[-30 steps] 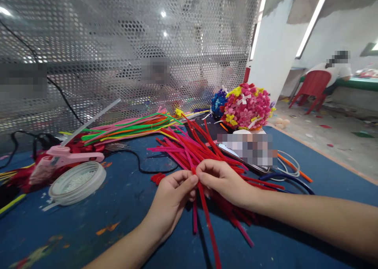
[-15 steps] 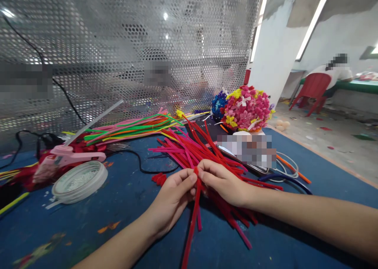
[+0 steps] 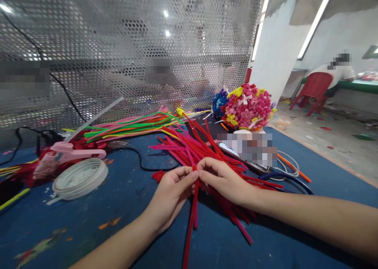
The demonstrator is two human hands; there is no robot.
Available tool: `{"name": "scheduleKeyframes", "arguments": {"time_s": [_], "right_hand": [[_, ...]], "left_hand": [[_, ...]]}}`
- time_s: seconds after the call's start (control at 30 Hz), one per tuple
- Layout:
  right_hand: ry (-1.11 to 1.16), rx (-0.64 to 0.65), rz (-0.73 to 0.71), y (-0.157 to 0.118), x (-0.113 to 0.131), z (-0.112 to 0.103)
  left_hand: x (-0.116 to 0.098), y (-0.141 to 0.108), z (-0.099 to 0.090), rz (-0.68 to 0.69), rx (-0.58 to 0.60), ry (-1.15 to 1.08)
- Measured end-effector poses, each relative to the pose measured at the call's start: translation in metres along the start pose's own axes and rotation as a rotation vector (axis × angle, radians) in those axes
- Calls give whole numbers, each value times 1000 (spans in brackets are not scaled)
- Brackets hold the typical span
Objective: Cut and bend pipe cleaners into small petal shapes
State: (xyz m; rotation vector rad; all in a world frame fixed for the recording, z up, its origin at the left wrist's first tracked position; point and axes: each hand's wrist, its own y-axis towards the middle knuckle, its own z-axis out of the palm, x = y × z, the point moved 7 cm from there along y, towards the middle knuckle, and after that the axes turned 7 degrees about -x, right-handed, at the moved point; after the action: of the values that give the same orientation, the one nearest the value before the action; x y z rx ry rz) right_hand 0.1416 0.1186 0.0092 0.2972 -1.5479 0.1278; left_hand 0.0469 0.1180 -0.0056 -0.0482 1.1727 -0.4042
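Between the fingertips of both hands is a red pipe cleaner (image 3: 190, 225), its long tail hanging down toward me. My left hand (image 3: 174, 194) pinches it from the left, thumb against the fingers. From the right, my right hand (image 3: 221, 180) pinches its top end, which is bent at the fingertips. Under and behind the hands lies a loose pile of red and magenta pipe cleaners (image 3: 180, 143). A small red shaped piece (image 3: 158, 176) rests just left of my left hand, partly covered by it.
To the left are a pink glue gun (image 3: 73, 153) and a round tub of white beads (image 3: 80, 178). A green, pink and orange pipe cleaner bundle (image 3: 132, 125) lies behind. A phone (image 3: 245, 156), a pink flower ball (image 3: 249, 107) and a blue one (image 3: 219, 102) are right.
Both hands keep their pinch at nearly the same spot, with fingertips moving slightly. The hanging tail has swung a little.
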Motion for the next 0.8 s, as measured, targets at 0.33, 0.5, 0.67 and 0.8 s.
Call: {"name": "scheduleKeyframes", "arguments": {"time_s": [0.33, 0.5, 0.67, 0.8], "right_hand": [[269, 52, 86, 1, -1, 4], [430, 154, 201, 3, -9, 10], [492, 207, 240, 3, -10, 13], [526, 250, 236, 2, -10, 15]], "left_hand": [[1, 1, -6, 19, -12, 84], [2, -1, -1, -16, 56, 93], [0, -5, 8, -72, 165, 36], [0, -7, 13, -112, 228, -67]]}}
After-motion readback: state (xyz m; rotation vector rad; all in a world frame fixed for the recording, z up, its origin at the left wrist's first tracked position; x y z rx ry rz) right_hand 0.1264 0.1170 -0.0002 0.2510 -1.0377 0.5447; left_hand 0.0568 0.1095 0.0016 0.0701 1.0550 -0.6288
